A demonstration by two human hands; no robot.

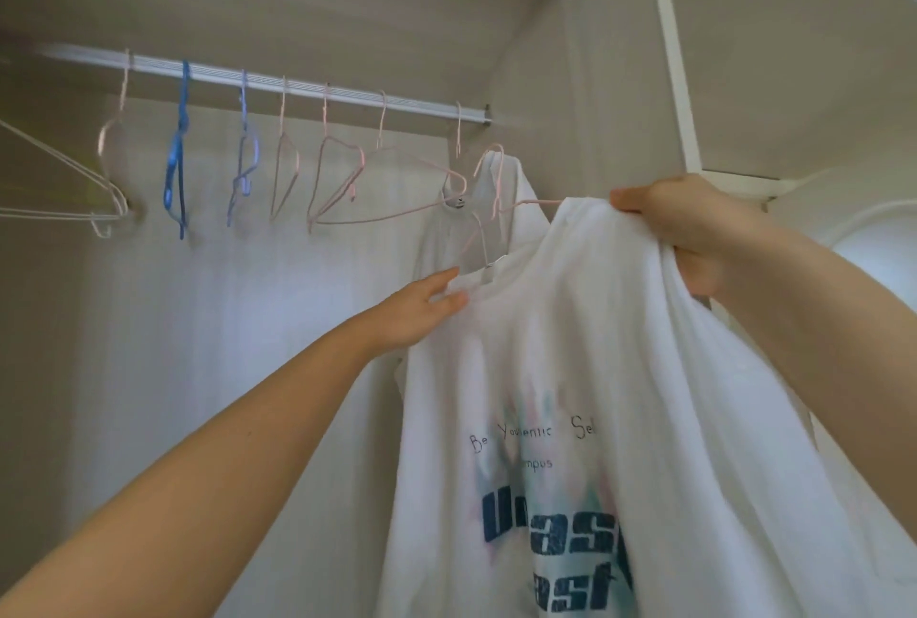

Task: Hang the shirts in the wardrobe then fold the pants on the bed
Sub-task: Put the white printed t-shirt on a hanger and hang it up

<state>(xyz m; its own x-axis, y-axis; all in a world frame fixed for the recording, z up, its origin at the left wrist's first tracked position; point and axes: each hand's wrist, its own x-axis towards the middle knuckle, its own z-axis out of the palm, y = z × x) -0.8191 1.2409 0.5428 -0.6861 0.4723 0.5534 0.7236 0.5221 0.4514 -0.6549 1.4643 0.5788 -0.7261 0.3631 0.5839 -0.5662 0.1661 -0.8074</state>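
A white T-shirt (570,359) with dark blue print hangs in front of me inside the wardrobe. My right hand (680,225) grips its upper right shoulder, lifted high. My left hand (422,307) pinches the fabric at the collar on the left. A pink wire hanger (489,200) pokes out of the neck, its hook just below the metal rail (297,89) and off it. Behind it another white shirt (516,200) hangs at the rail's right end.
Several bare pink, blue and white hangers (178,156) hang along the rail to the left. The wardrobe's right side panel and a white frame post (675,46) stand close to my right hand. A shelf runs above the rail.
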